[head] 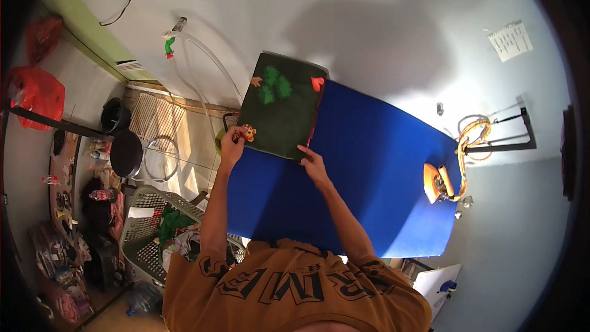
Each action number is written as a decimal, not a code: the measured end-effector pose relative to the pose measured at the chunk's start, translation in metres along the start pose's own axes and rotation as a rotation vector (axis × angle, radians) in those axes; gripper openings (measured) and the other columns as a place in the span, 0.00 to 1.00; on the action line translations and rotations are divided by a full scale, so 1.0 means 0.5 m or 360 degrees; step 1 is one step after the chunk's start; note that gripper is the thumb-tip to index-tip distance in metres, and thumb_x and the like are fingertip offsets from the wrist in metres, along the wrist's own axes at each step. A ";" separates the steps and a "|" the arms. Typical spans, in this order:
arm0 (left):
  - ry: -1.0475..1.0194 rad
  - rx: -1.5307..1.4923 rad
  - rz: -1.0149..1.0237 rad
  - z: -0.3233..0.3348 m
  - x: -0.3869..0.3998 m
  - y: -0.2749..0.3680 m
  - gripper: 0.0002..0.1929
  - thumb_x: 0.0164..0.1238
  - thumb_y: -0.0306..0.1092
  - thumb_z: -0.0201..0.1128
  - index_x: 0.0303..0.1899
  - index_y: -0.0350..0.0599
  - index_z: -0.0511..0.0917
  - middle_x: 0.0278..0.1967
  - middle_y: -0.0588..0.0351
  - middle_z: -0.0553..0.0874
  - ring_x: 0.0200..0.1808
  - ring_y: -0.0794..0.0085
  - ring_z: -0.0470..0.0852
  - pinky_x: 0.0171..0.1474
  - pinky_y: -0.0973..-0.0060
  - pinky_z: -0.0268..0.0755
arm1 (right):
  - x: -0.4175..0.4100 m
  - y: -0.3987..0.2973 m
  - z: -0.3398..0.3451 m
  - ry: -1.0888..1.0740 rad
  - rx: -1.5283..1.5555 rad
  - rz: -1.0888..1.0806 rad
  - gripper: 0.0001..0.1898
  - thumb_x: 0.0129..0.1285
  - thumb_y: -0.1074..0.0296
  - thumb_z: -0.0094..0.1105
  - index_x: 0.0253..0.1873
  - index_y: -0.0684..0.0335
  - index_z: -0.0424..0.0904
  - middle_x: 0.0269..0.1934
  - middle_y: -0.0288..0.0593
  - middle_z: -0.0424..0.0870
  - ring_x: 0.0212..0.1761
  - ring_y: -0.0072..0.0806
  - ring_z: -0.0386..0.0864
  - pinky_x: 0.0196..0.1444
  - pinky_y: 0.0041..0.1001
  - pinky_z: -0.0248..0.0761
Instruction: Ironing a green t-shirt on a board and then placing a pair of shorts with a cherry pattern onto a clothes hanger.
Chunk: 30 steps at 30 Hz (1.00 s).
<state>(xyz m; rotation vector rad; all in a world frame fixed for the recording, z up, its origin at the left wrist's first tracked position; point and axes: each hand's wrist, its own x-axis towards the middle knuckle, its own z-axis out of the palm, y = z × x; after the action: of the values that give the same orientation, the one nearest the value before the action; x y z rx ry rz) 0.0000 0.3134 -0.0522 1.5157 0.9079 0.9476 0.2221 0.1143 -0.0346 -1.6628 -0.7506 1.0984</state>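
Note:
A dark green rectangular piece (281,115), perhaps folded cloth, lies at the far left end of a blue-covered board or table (359,161). It bears a green leaf-like print, a red heart and a small cartoon animal figure. My left hand (233,144) grips its near left corner beside the cartoon figure. My right hand (313,164) pinches its near right edge, thumb and index finger at the rim. An orange clothes iron (432,183) stands at the right end of the blue surface, its cord running up to a wall bracket.
A grey-green perforated laundry basket (138,240) holding clothes stands left of the blue surface. The wall rises along the far side, with a clear hose (207,50) hanging from a tap. A black bracket (502,148) juts out at right. Shelves with bottles are at far left.

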 end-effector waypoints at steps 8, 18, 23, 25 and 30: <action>0.0153 -0.0032 0.0103 -0.019 -0.050 -0.054 0.09 0.62 0.17 0.57 0.42 0.37 0.79 0.38 0.54 0.86 0.40 0.74 0.84 0.48 0.76 0.75 | 0.013 0.039 -0.002 -0.0015 -0.0001 0.0025 0.14 0.65 0.75 0.53 0.54 0.64 0.80 0.34 0.34 0.81 0.35 0.18 0.76 0.41 0.20 0.72; 0.1589 0.0788 -0.0094 -0.286 -0.353 -0.095 0.12 0.57 0.22 0.59 0.43 0.41 0.80 0.39 0.50 0.84 0.39 0.60 0.82 0.46 0.66 0.75 | -0.096 0.133 -0.103 -0.0138 -0.0442 -0.0022 0.06 0.69 0.74 0.52 0.43 0.63 0.80 0.36 0.35 0.84 0.36 0.19 0.79 0.36 0.19 0.70; 0.1606 0.1890 -0.1192 -0.323 -0.664 -0.165 0.27 0.50 0.31 0.67 0.56 0.47 0.73 0.46 0.48 0.77 0.51 0.49 0.75 0.54 0.54 0.70 | -0.085 0.128 -0.103 -0.0216 -0.0505 0.0098 0.07 0.71 0.72 0.51 0.45 0.62 0.80 0.36 0.34 0.84 0.34 0.16 0.77 0.35 0.18 0.69; 0.1392 0.1816 -0.1354 -0.309 -0.768 -0.177 0.28 0.51 0.33 0.68 0.57 0.48 0.72 0.48 0.47 0.77 0.53 0.48 0.74 0.55 0.53 0.70 | -0.089 0.118 -0.091 -0.0236 -0.0549 0.0113 0.07 0.70 0.73 0.50 0.45 0.63 0.80 0.36 0.35 0.83 0.33 0.17 0.76 0.35 0.18 0.68; 0.1280 0.1362 -0.1685 -0.303 -0.806 -0.166 0.26 0.57 0.38 0.66 0.59 0.50 0.72 0.50 0.41 0.81 0.55 0.45 0.78 0.56 0.52 0.72 | -0.080 0.149 -0.109 -0.0241 -0.0453 0.0162 0.09 0.69 0.73 0.50 0.45 0.65 0.81 0.36 0.37 0.83 0.33 0.18 0.75 0.37 0.19 0.68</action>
<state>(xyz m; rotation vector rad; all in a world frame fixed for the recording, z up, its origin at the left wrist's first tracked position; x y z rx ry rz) -0.3013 0.0133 -0.1578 0.9287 2.5914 0.3032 0.2549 0.0338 -0.0851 -1.8879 -0.9647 1.2452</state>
